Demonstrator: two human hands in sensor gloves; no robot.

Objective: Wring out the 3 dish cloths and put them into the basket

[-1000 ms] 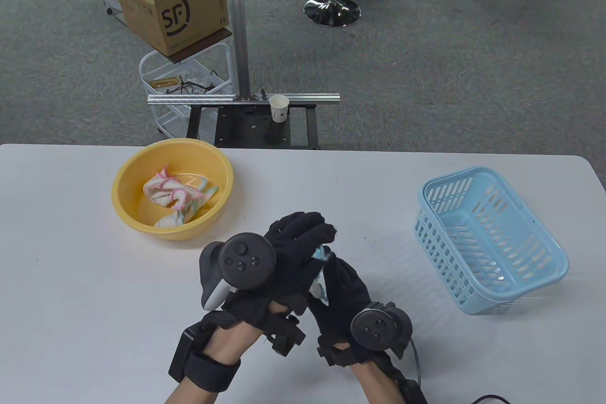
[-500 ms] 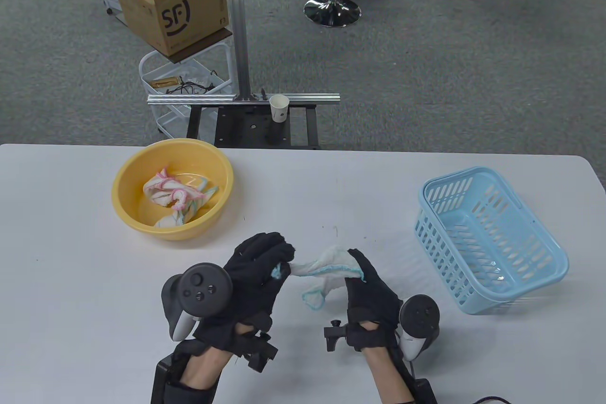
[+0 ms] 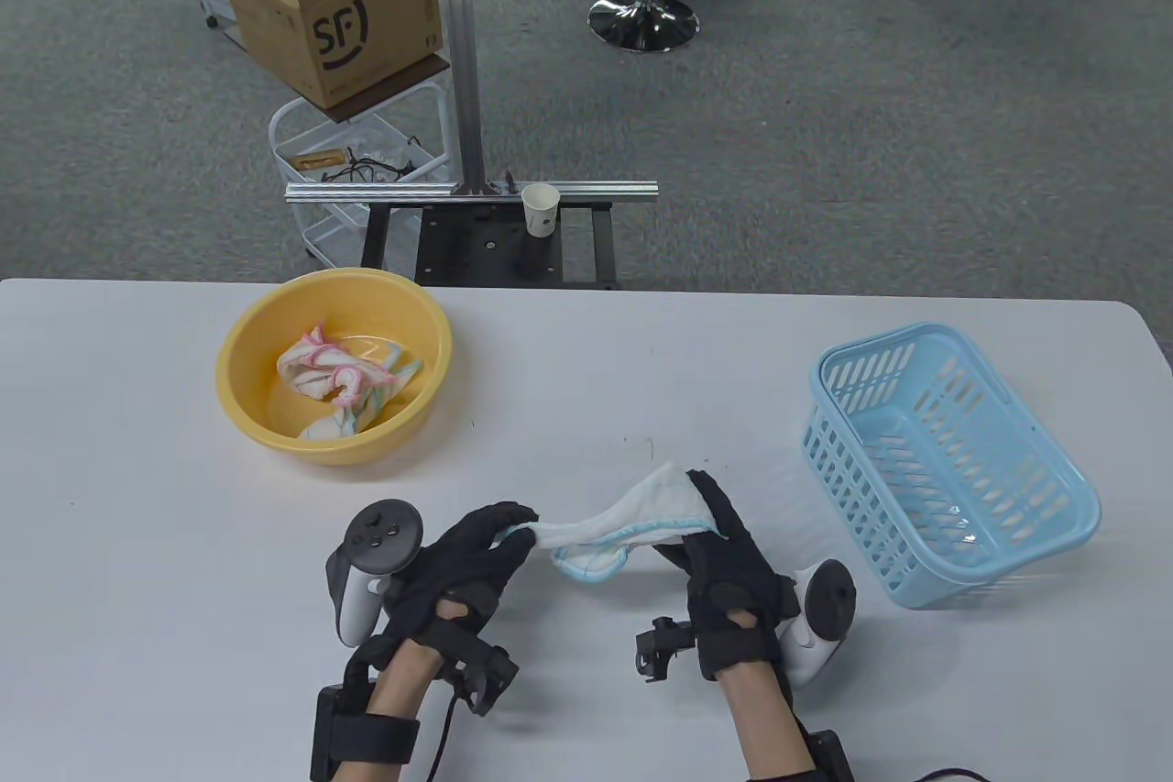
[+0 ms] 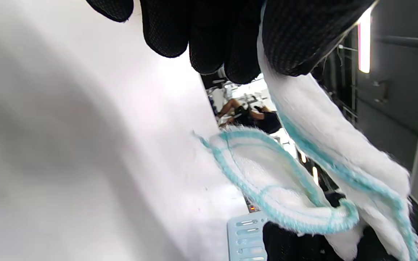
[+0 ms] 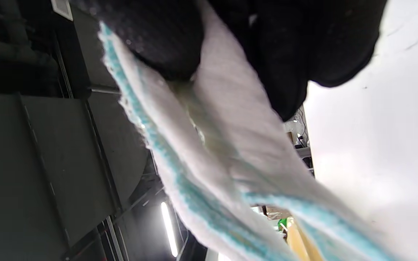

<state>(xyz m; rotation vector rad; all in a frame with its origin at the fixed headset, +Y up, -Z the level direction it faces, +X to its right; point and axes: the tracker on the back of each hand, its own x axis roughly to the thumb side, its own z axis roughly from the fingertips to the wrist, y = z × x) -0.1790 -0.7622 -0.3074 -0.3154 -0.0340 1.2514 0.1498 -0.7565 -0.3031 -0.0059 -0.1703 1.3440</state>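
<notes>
Now the left hand (image 3: 467,557) is pinching one end of a white, blue-edged dish cloth (image 3: 623,521) at seven o'clock on the table (image 3: 137,498), while the right hand (image 3: 729,576) is gripping its other end at five o'clock. Between them the cloth is hanging untwisted above the table, a loop sagging; the blue basket (image 3: 948,461) is sitting at three o'clock.

Evenly and brightly lit in the table view, sharp throughout, with soft shadows under the basket (image 3: 953,466) and inside the bowl (image 3: 334,365). Mild bending of straight lines toward the frame edges. Both wrist views tilted and soft: cloth (image 4: 336,159) smeared by motion blur or close focus, hard to say which. Table (image 4: 67,145) blown out to glaring white. Ceiling strip lights (image 5: 169,228) flaring against dark surroundings.
</notes>
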